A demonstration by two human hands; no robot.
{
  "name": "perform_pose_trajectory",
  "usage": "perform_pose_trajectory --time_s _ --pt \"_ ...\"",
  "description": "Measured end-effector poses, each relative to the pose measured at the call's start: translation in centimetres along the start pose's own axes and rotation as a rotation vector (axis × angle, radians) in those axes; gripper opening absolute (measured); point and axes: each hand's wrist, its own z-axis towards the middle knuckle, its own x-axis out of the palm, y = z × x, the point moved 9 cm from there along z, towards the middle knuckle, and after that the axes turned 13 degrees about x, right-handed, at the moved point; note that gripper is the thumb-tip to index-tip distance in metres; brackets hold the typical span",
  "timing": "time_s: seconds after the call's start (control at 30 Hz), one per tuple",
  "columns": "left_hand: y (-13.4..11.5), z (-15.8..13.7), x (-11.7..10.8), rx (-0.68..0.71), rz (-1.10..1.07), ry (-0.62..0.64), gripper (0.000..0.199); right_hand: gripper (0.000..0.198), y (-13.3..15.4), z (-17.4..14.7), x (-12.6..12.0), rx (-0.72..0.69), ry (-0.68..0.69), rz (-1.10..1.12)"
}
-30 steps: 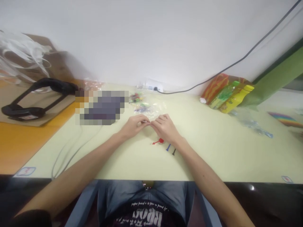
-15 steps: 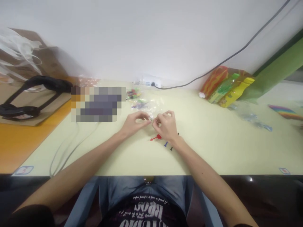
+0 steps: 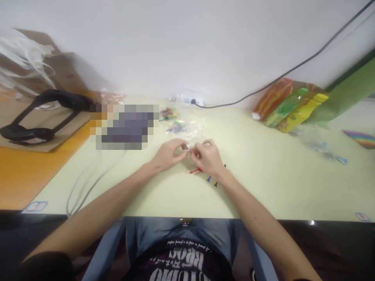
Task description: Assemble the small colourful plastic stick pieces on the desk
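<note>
My left hand [image 3: 169, 154] is pinched on a small white piece [image 3: 188, 146], too small to tell what kind. Close against it, my right hand [image 3: 208, 157] has its thumb and forefinger pressed together at the same spot; whatever lies between them is hidden. Just below the right hand, a red arrow-shaped plastic piece [image 3: 194, 171] lies on the table, partly covered by the hand. Near the right wrist are a small blue peg [image 3: 209, 179] and a small black peg [image 3: 216, 184]. Another dark bit shows beside the wrist.
Beyond my hands lie clear plastic bags [image 3: 195, 127] and colourful small parts [image 3: 170, 113]. A pixelated dark block [image 3: 129, 125] and cables [image 3: 84, 191] are on the left, near a black strap-like frame [image 3: 43, 117]. Bottles [image 3: 303, 113] stand tilted at the back right.
The whole view has shifted slightly, moving the scene to the right. Both hands stay together, and the white piece now shows more clearly at the left fingertips.
</note>
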Motion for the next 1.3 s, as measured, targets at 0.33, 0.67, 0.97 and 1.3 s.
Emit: perform_pose_trajectory --time_s 0.33,0.67,0.97,1.3 --pt "-0.5 0.1 0.6 0.026 -0.027 0.064 0.021 0.014 0.0 0.1 0.5 0.039 0.093 0.006" --pt "-0.5 0.2 0.6 -0.02 -0.015 0.051 0.022 0.018 0.1 0.0 0.9 0.077 0.123 -0.051" --pt "-0.5 0.5 -0.2 0.026 0.248 0.133 0.018 0.021 -0.9 1.1 0.0 0.107 0.087 -0.13" --pt "0.8 -0.4 -2.0 -0.044 0.035 0.101 0.021 0.025 -5.0 1.0 -1.9 0.522 0.194 0.18"
